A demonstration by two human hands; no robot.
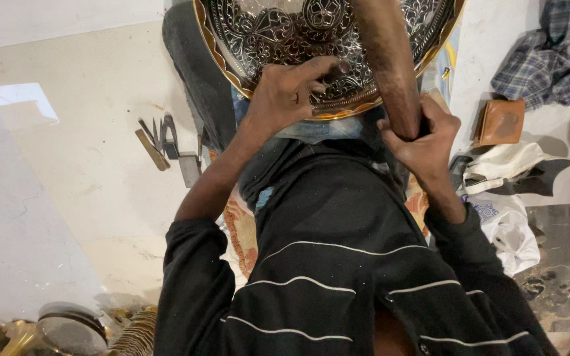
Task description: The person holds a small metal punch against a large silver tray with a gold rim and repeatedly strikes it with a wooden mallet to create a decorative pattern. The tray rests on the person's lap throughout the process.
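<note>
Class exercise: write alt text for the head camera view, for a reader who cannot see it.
Seen from above, a person in a black striped top works on a large engraved metal tray with a scalloped brass rim. The left hand presses a small tool to it; the right hand grips a wooden mallet. Small tools lie on the floor.

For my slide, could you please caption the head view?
Left hand presses a tool on an engraved metal tray; right hand grips a wooden mallet.

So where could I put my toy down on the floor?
Bare floor lies left of the small metal tools, up to the wall. The right side is crowded: checked cloth, brown wallet, white bags.
</note>
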